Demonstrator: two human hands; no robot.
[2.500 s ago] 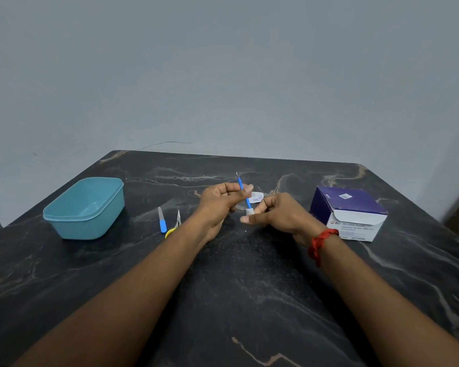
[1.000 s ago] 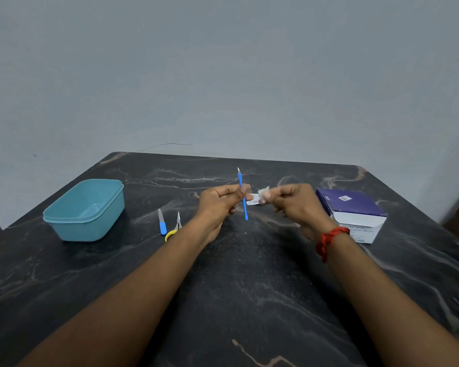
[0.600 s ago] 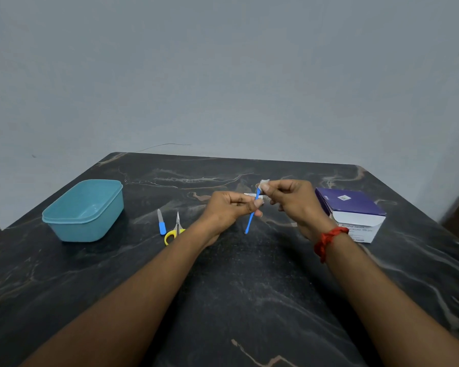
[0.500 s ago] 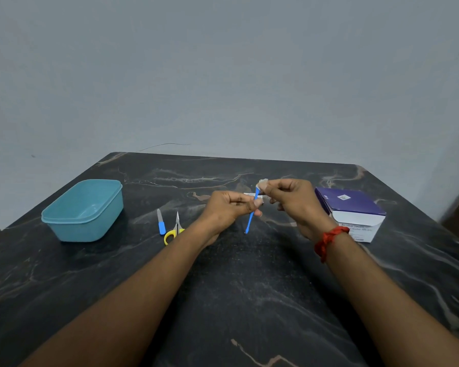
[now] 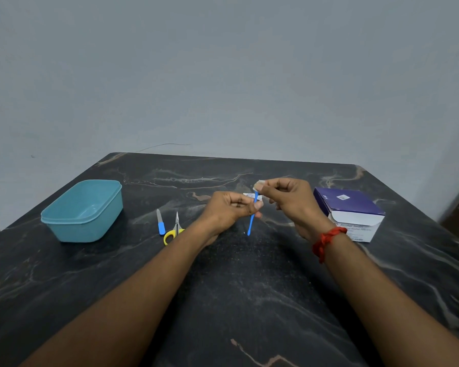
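Pinching the thin blue plastic stick (image 5: pixel 250 224) steady, the left hand (image 5: pixel 230 211) offered its tip to the right hand (image 5: pixel 289 200), which pinched a small white swab (image 5: pixel 259 184), apparently for wiping.

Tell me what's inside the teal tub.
Only the teal tub's own bare floor and inner walls show, with no item visible in it. Its near wall covers the strip of floor closest to the camera.

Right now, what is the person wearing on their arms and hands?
Both arms are bare, no sleeves showing. The left hand and right hand have no gloves. Only the right wrist wears something: a red thread band, bunched into knots.
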